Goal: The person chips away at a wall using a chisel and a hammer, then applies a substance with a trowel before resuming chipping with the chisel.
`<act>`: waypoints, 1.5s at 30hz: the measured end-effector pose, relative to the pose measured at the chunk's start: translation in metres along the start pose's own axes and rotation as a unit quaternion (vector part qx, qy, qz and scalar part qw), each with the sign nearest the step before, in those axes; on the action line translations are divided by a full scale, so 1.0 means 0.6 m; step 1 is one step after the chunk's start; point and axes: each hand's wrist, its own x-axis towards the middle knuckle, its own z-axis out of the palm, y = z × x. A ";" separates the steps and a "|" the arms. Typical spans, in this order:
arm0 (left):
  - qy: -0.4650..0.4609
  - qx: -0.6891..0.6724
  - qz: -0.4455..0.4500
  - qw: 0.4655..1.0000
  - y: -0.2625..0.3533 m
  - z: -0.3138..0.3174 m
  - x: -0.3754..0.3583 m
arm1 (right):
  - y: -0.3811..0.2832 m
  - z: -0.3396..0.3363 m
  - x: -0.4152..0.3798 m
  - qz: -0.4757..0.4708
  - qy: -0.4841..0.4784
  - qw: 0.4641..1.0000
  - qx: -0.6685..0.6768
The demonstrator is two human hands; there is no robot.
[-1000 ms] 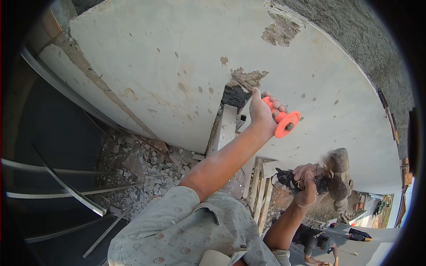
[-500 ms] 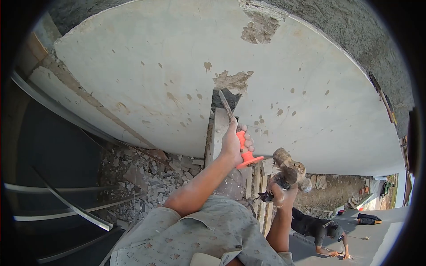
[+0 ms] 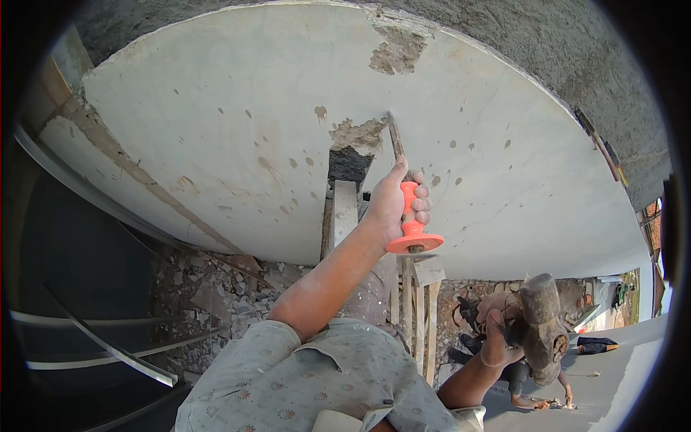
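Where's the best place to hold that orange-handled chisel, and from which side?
Probably around the narrow orange sleeve, from the picture's lower left: the blade points away toward the wall, and the wide flange should help shield against the hammer.

Left hand (image 3: 391, 201) gripping chisel (image 3: 408, 211) — tip near chipped plaster (image 3: 358, 135), right hand (image 3: 497, 317) holding hammer (image 3: 543, 313)

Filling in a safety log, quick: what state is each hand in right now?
Left hand: closed, holding a slim, orange-handled metal chisel.
Right hand: closed, holding a chunky grey-brown hammer.
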 end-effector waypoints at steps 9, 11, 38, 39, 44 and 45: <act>0.032 -0.051 -0.001 0.998 0.006 0.046 0.003 | 0.003 0.053 0.005 -0.136 -0.018 0.986 -0.090; 0.035 -0.044 0.001 0.998 0.014 0.057 0.004 | 0.041 0.037 -0.013 0.068 -0.197 0.876 -0.435; 0.062 -0.109 0.050 0.991 0.003 0.109 0.024 | 0.012 0.041 0.054 0.129 -0.069 0.955 -0.256; 0.068 -0.096 0.053 0.992 -0.002 0.102 0.024 | 0.010 0.030 0.058 0.298 -0.056 0.947 -0.107; 0.064 -0.035 0.023 0.997 -0.025 0.063 -0.002 | -0.011 0.015 0.023 0.242 0.057 0.965 -0.086; 0.066 -0.019 0.027 0.997 -0.027 0.062 -0.006 | -0.022 0.017 0.023 0.213 0.062 0.973 -0.068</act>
